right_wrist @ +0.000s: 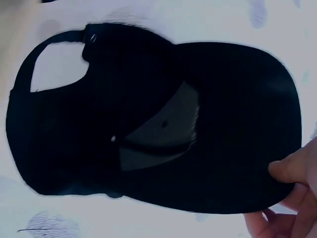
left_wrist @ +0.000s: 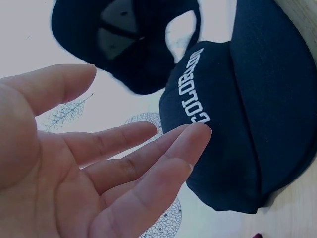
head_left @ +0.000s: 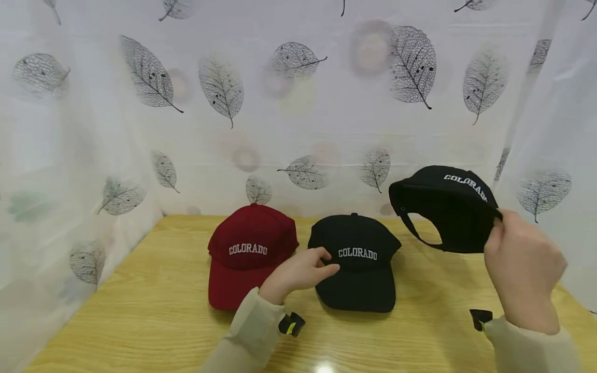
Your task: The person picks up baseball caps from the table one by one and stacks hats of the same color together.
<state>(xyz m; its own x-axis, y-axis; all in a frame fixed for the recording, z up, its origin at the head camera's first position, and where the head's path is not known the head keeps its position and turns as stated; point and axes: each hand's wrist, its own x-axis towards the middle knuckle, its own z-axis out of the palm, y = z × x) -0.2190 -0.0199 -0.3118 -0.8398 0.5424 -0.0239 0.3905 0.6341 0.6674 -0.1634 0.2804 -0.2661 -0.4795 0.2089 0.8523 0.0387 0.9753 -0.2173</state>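
My right hand (head_left: 524, 264) pinches the brim of a black baseball cap (head_left: 443, 207) marked COLORADO, held up above the table's right side. In the right wrist view the raised cap (right_wrist: 148, 124) shows its dark inside and back strap, with thumb and fingers at the brim's edge. A second black baseball cap (head_left: 356, 285) sits on the table, brim toward me. Over its left side is my left hand (head_left: 300, 269), fingers loosely extended and holding nothing; whether they touch the cap I cannot tell. To its left lies a red baseball cap (head_left: 252, 228), partly behind my left hand.
The wooden table (head_left: 154, 300) carries the two resting caps side by side near its back edge. Behind it hangs a white curtain (head_left: 317, 119) printed with leaves, which also covers the left side.
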